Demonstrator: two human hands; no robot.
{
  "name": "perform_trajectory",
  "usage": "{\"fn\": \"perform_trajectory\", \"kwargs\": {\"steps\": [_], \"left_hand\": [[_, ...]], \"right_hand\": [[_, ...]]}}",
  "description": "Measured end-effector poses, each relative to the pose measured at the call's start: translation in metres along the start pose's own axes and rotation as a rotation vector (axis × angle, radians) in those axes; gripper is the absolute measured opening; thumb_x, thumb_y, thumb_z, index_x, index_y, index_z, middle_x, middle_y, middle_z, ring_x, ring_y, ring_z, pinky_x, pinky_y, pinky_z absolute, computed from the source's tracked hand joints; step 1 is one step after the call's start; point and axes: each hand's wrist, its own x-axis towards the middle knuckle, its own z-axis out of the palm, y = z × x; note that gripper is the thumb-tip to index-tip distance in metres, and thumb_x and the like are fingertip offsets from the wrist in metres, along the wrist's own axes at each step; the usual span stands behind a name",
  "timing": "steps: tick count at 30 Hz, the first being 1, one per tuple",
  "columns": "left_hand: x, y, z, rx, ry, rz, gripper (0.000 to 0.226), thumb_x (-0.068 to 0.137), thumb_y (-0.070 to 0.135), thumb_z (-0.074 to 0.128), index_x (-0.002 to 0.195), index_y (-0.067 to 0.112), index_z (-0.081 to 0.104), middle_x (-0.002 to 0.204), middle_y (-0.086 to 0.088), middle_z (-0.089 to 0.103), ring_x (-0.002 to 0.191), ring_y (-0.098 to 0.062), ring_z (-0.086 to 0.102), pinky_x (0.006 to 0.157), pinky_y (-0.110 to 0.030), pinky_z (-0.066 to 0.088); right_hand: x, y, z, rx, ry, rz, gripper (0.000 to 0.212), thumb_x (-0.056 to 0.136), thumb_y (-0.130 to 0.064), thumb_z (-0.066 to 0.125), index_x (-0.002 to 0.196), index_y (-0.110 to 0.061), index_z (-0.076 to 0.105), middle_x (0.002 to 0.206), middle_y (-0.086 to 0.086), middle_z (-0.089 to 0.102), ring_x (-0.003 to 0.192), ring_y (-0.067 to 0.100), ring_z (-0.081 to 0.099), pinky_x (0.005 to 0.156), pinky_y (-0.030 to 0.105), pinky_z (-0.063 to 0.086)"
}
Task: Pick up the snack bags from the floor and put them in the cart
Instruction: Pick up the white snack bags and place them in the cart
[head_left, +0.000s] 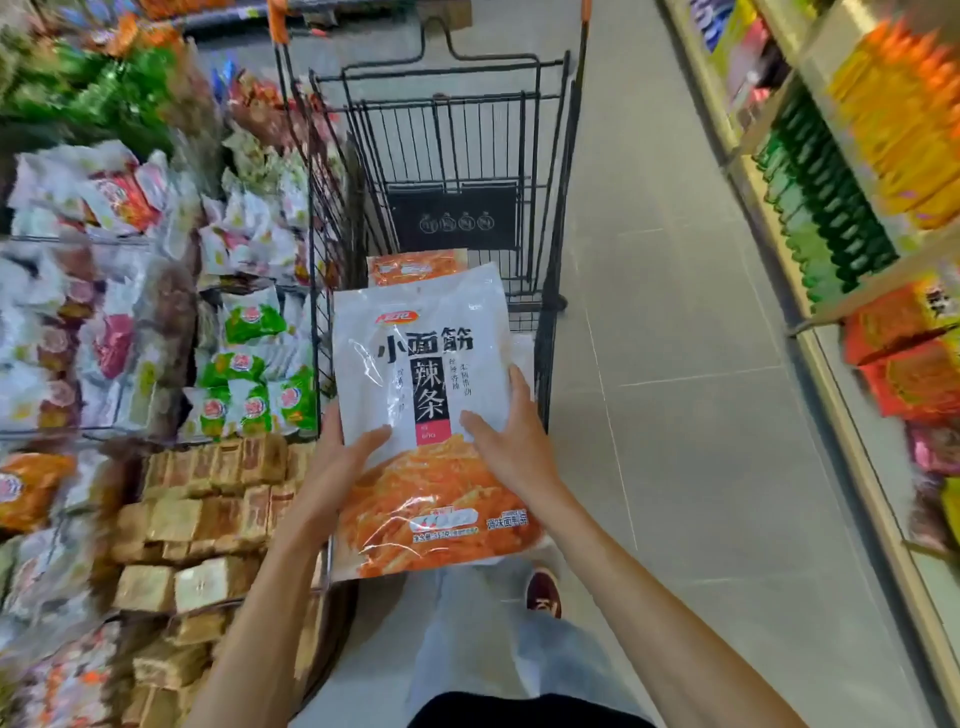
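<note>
A large white and orange snack bag with black lettering is held flat over the near end of the black wire cart. My left hand grips its left edge, thumb on top. My right hand holds its right side, fingers curled round the edge. Another bag of the same kind lies inside the cart, mostly hidden behind the held one.
Wire racks of packaged snacks and bread crowd the left, touching the cart's side. Shelves of boxed goods line the right. Grey tiled floor runs between cart and shelves. My shoe shows below the bag.
</note>
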Motion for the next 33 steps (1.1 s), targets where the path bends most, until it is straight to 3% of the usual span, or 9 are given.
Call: {"fn": "perform_trajectory", "kwargs": {"steps": [4,6,10,12,16,18,21,26,33], "left_hand": [[0.081,-0.001,0.010,0.079,-0.077,-0.012,0.053,0.096,0.016,0.065,0.137,0.036,0.039,0.120,0.007,0.063,0.098,-0.015,0.068,0.069,-0.028,0.058],[0.119,-0.006,0.017,0.124,-0.138,-0.022,0.055,0.096,0.013,0.064,0.140,0.033,0.038,0.121,0.009,0.062,0.104,-0.014,0.066,0.076,-0.029,0.059],[0.184,-0.029,0.026,0.233,-0.239,-0.084,0.079,0.095,0.027,0.067,0.156,0.038,0.018,0.158,0.006,0.035,0.139,-0.021,0.044,0.103,-0.037,0.050],[0.205,-0.036,0.035,0.258,-0.306,-0.101,0.077,0.098,0.028,0.063,0.156,0.039,0.014,0.159,0.014,0.027,0.142,-0.017,0.037,0.108,-0.038,0.047],[0.229,-0.058,0.056,0.275,-0.413,-0.118,0.068,0.101,0.016,0.058,0.154,0.024,0.016,0.142,0.022,0.040,0.120,0.001,0.054,0.096,-0.024,0.051],[0.238,-0.077,0.062,0.270,-0.424,-0.144,0.082,0.095,0.022,0.063,0.157,0.029,0.010,0.155,0.003,0.039,0.134,-0.013,0.050,0.105,-0.037,0.049],[0.252,-0.118,0.061,0.289,-0.481,-0.151,0.095,0.086,0.033,0.065,0.155,0.044,0.001,0.160,0.004,0.032,0.141,-0.016,0.044,0.115,-0.049,0.039],[0.248,-0.110,0.067,0.374,-0.451,-0.154,0.077,0.097,0.015,0.061,0.141,0.047,0.007,0.148,0.009,0.040,0.134,-0.015,0.049,0.110,-0.036,0.041],[0.256,-0.109,0.070,0.428,-0.478,-0.189,0.084,0.096,0.011,0.063,0.156,0.026,0.006,0.140,0.006,0.048,0.128,-0.016,0.053,0.109,-0.039,0.044]], "right_hand": [[0.069,0.019,0.019,0.044,0.035,0.111,0.089,0.073,-0.050,0.064,0.149,-0.046,0.018,0.137,-0.005,0.051,0.120,0.016,0.057,0.099,0.045,0.050],[0.098,0.035,0.026,0.065,0.046,0.184,0.090,0.071,-0.050,0.064,0.147,-0.050,0.017,0.137,-0.005,0.050,0.118,0.017,0.058,0.097,0.047,0.051],[0.135,0.053,0.038,0.117,0.074,0.270,0.094,0.081,-0.035,0.067,0.154,-0.044,0.009,0.154,-0.009,0.032,0.130,0.011,0.047,0.100,0.029,0.042],[0.152,0.073,0.043,0.145,0.122,0.294,0.089,0.084,-0.017,0.068,0.154,-0.040,0.018,0.150,-0.009,0.041,0.128,0.008,0.050,0.102,0.028,0.046],[0.172,0.114,0.051,0.165,0.195,0.362,0.090,0.077,-0.018,0.068,0.151,-0.043,0.023,0.146,-0.011,0.047,0.133,0.011,0.048,0.112,0.041,0.041],[0.179,0.148,0.061,0.175,0.220,0.388,0.096,0.072,-0.017,0.068,0.151,-0.047,0.022,0.146,-0.009,0.048,0.133,0.016,0.050,0.109,0.047,0.043],[0.186,0.187,0.074,0.151,0.247,0.464,0.100,0.067,-0.025,0.071,0.149,-0.051,0.020,0.140,-0.004,0.053,0.125,0.022,0.056,0.101,0.052,0.049],[0.183,0.159,0.075,-0.007,0.243,0.548,0.098,0.065,-0.036,0.072,0.148,-0.046,0.021,0.131,-0.002,0.052,0.114,0.020,0.057,0.091,0.045,0.055],[0.182,0.146,0.074,-0.158,0.250,0.557,0.099,0.079,-0.020,0.074,0.156,-0.025,0.014,0.153,0.008,0.033,0.137,0.028,0.037,0.111,0.047,0.039]]}}
